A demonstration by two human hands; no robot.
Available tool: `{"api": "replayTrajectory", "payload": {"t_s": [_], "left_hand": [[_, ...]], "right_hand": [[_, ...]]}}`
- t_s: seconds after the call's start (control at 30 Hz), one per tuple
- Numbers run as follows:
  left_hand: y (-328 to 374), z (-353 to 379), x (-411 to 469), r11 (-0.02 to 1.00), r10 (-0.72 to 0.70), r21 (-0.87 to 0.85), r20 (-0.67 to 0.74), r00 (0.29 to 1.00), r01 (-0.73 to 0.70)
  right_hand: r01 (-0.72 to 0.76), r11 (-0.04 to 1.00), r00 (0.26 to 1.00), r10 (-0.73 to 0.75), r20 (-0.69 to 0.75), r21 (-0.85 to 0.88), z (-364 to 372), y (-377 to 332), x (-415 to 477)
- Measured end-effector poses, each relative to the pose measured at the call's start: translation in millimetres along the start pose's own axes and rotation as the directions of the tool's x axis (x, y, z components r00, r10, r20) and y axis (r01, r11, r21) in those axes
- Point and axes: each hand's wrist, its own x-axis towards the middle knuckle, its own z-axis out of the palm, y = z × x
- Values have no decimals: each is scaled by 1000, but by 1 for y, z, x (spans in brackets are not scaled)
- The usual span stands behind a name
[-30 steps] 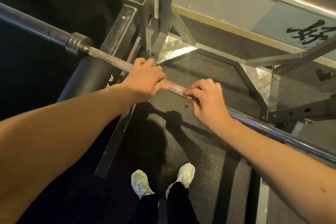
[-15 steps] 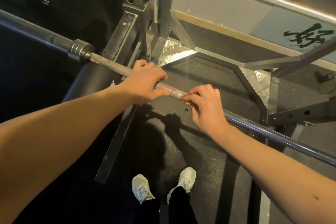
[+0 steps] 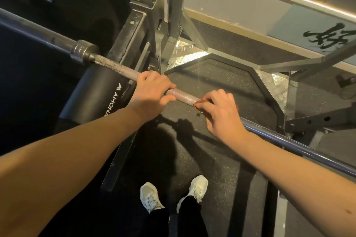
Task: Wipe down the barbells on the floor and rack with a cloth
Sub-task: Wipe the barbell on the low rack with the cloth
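The long grey steel barbell (image 3: 183, 97) sits off the floor, axis ten to four o'clock. The left hand (image 3: 152, 92) wraps its knurled shaft; the right hand (image 3: 221, 111), at four o'clock, pinches a reddish cloth (image 3: 196, 105) onto it.

The barbell (image 3: 185, 98) slants from upper left to lower right, held level above the floor (image 3: 212, 159). Its knurled stretch is dull and rust-flecked, and beyond it the shaft gleams. A small reddish cloth (image 3: 196, 105) is pinched against it under the right hand (image 3: 221, 113).
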Motion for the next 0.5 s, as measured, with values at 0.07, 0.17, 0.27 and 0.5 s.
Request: {"api": "replayTrajectory", "payload": {"t_s": [0.07, 0.17, 0.27, 0.5], "left_hand": [[2, 3, -3, 1000, -7, 10, -21, 1000, 7], [3, 5, -5, 999, -34, 18, -34, 999, 34], [2, 5, -4, 999, -38, 10, -30, 999, 38], [2, 6, -6, 999, -34, 8, -47, 998, 35]], "right_hand": [[-2, 1000, 1000, 3, 23, -29, 5, -14, 16], [9, 1000, 997, -9, 75, -3, 15, -37, 43], [42, 999, 990, -41, 134, -6, 13, -33, 38], [54, 997, 991, -47, 126, -58, -1, -11, 14]]}}
